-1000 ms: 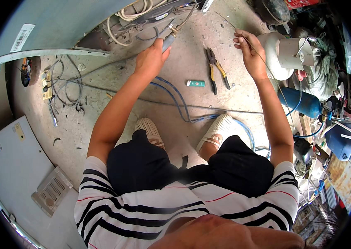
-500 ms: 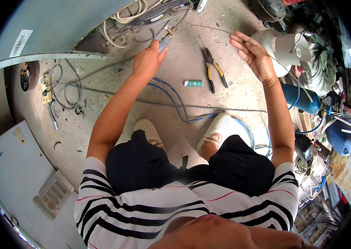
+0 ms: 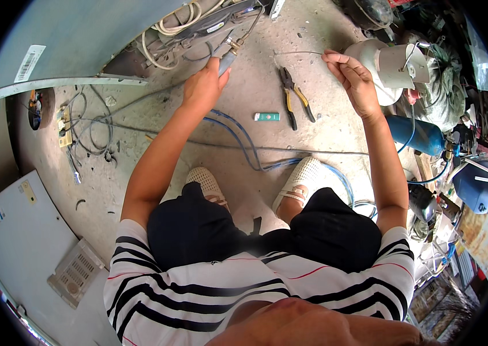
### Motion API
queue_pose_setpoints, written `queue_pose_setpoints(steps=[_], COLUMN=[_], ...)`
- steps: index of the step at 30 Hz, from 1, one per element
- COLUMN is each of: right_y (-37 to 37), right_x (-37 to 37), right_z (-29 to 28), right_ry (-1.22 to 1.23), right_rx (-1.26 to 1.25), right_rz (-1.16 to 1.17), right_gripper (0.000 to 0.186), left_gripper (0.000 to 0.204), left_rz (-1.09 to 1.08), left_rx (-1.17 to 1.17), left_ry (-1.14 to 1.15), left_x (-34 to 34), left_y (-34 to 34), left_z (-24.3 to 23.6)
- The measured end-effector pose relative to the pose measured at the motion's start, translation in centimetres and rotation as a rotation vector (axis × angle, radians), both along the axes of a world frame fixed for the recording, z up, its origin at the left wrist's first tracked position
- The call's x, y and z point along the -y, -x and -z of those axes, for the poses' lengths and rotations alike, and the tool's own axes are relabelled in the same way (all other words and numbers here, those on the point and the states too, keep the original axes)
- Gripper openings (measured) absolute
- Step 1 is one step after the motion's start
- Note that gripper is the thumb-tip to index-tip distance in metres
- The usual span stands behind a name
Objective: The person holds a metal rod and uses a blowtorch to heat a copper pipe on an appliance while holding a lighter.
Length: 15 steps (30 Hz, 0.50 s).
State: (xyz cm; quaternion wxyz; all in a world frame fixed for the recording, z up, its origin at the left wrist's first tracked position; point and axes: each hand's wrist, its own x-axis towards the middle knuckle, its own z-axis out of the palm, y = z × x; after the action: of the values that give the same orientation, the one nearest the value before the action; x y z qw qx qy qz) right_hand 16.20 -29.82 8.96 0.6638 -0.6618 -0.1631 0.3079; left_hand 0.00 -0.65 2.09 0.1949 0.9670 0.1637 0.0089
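Observation:
My left hand (image 3: 202,86) grips the grey handle of a torch (image 3: 228,57), whose brass fittings and thin bent tube reach up beside an appliance's exposed underside (image 3: 209,23). Out to the right, my right hand (image 3: 353,83) pinches a thin rod (image 3: 299,52), which points left across the floor. Between the two hands, pliers with yellow-and-black handles (image 3: 303,101) lie on the concrete, jaws toward the top. A small green-and-white lighter-sized item (image 3: 267,116) rests just left of them.
White gas cylinder (image 3: 371,55), blue cylinder (image 3: 414,132), blue jug (image 3: 473,190) and clutter line the right. Cables (image 3: 100,132), a power strip (image 3: 64,124) and hoses (image 3: 238,134) cross the floor. A large grey panel (image 3: 59,34) stands upper left; a white door (image 3: 25,225) lies lower left.
My right hand has turned and shifted its fingers on the rod, which swung from slanting up-left to nearly level. My left hand has edged slightly left with the torch.

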Motion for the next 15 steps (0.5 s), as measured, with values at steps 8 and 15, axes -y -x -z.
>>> queue_pose_setpoints(steps=[8, 15], right_y=[0.2, 0.7], right_x=[0.5, 0.7], right_z=[1.6, 2.2], right_ry=[0.142, 0.074], right_rx=[0.038, -0.35], right_rz=[-0.099, -0.037], right_gripper=[0.03, 0.032], left_gripper=[0.033, 0.035], left_rz=[-0.003, -0.013], left_rx=[-0.024, -0.031], left_ry=[0.022, 0.076], left_x=[0.1, 0.1], left_y=[0.0, 0.1], left_z=[0.0, -0.2])
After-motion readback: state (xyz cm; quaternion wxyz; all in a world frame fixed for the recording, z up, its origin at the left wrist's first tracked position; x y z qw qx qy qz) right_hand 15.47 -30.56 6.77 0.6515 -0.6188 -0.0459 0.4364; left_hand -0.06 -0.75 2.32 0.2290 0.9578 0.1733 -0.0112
